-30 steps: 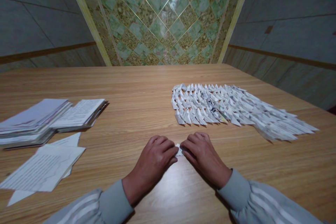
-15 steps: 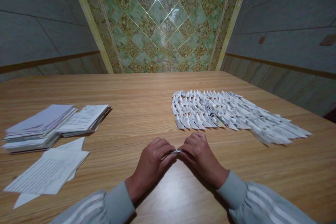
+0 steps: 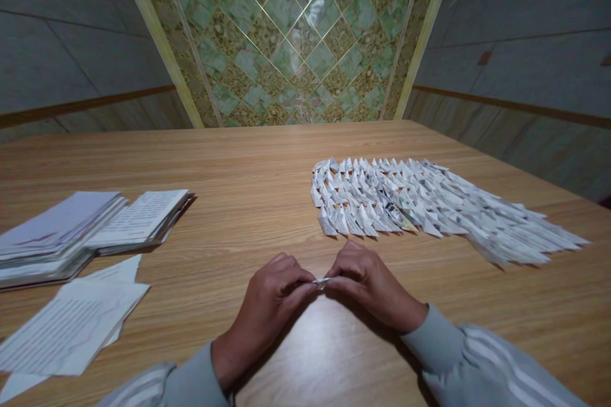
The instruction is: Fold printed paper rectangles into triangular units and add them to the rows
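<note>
Wooden table [image 3: 229, 162] and tiled wall [image 3: 286, 44] fill the head view; between the left hand [image 3: 273, 287] and right hand [image 3: 366, 280], each closed in a pinch on one end, is a small slip [image 3: 321, 282], mostly hidden by them. Uneven tugging could tear or crease it askew, while a forward swing of the right hand might scatter the folded papers [image 3: 377, 196] beyond it, or the left hand snag the sheets [image 3: 71, 327] to its left.

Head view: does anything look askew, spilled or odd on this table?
The loose sheets lie askew, crossed at differing angles near the neater paper stacks. One dark-printed piece stands out among pale folded papers. No spill shows.
</note>
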